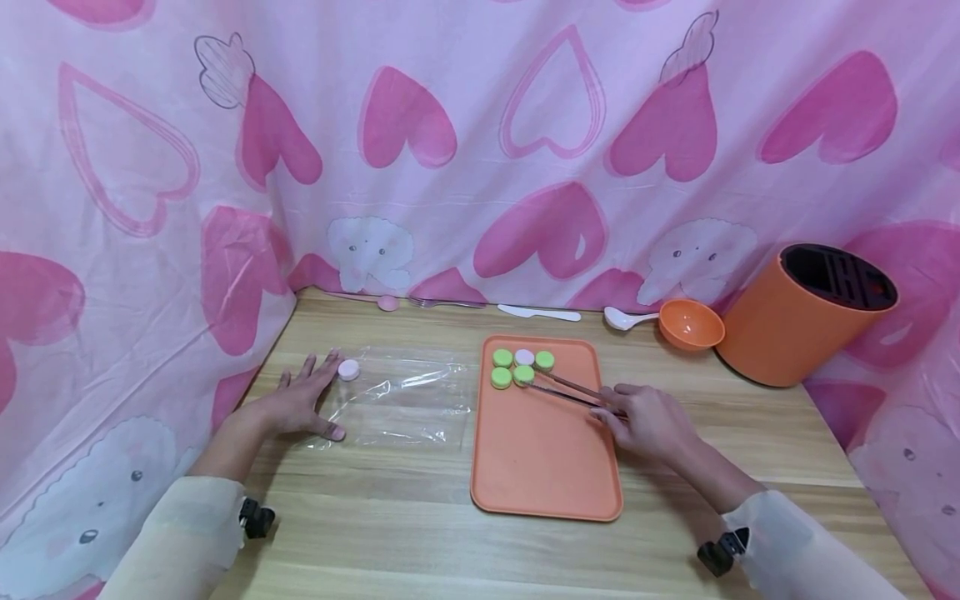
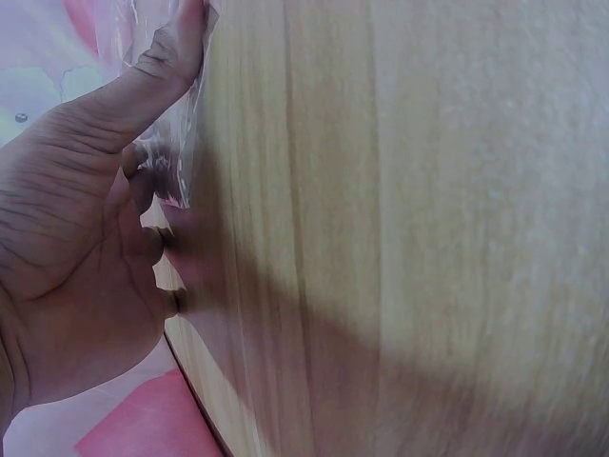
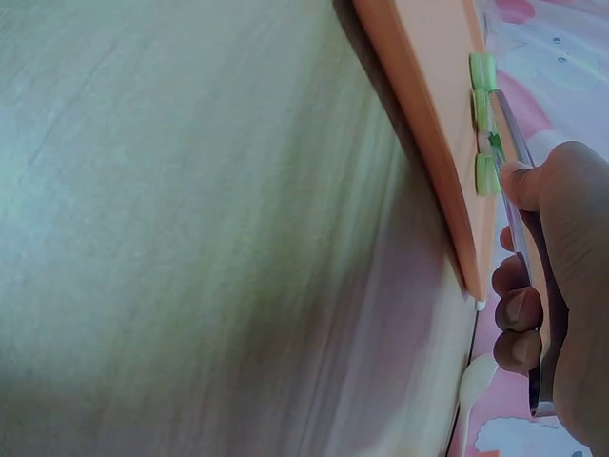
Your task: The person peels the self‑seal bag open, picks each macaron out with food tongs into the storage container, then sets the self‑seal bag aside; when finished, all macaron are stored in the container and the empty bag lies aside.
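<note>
My left hand (image 1: 300, 403) rests spread on the left edge of a clear plastic bag (image 1: 412, 408) lying flat on the table. Close to its index fingertip, a pale pink macaron (image 1: 348, 370) sits on the bag. With fingers curled round them, my right hand (image 1: 651, 421) grips metal tongs (image 1: 570, 384). The tong tips straddle a green macaron (image 1: 523, 374) on the orange tray (image 1: 543, 467). Beside it stand another pale pink macaron (image 1: 524, 357) and several more green ones (image 1: 501, 378). In the left wrist view, the thumb lies along the bag's edge.
Along the back curtain lie a pink spoon (image 1: 387, 303), a fork (image 1: 450, 302), a white knife (image 1: 538, 313) and a white spoon (image 1: 626, 318). An orange bowl (image 1: 692, 325) stands next to an orange knife block (image 1: 802, 317) at the back right.
</note>
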`<state>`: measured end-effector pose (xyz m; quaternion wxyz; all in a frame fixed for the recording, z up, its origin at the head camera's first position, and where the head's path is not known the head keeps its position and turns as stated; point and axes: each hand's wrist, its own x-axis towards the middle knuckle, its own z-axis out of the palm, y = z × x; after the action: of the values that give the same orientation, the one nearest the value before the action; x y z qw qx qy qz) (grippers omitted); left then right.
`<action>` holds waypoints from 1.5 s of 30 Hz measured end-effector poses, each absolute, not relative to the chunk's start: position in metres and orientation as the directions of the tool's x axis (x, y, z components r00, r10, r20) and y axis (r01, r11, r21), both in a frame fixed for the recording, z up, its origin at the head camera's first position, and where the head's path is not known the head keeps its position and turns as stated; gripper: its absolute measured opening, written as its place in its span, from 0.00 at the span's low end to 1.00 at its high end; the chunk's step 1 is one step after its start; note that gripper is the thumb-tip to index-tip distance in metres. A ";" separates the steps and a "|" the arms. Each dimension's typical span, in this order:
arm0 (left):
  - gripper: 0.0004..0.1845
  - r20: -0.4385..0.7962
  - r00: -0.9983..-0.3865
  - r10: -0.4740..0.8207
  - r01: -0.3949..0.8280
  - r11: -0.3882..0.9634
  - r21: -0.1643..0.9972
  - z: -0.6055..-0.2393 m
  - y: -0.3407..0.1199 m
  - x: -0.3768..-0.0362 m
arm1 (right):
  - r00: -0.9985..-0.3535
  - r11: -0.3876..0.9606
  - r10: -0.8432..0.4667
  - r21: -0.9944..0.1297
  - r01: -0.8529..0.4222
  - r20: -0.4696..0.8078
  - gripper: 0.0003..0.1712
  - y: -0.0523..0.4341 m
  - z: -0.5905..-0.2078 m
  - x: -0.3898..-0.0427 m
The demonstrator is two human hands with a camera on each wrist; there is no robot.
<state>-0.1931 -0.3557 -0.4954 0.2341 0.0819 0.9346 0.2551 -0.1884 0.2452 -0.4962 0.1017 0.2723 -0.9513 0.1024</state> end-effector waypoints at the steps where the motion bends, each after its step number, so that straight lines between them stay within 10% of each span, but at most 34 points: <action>1: 0.83 -0.395 -0.877 0.273 0.034 0.857 0.515 -0.495 -0.356 -0.193 | -0.832 0.832 -0.496 -0.138 -0.537 0.248 0.16 0.245 -0.497 -0.188; 45: 0.82 -0.376 -0.882 0.285 0.051 0.850 0.525 -0.493 -0.356 -0.191 | -0.794 0.797 -0.526 -0.149 -0.586 0.305 0.14 0.218 -0.492 -0.195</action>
<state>-0.1909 -0.3560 -0.4933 0.2260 0.0897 0.9348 0.2590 -0.1947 0.2177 -0.4924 0.1248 0.2959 -0.9396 0.1187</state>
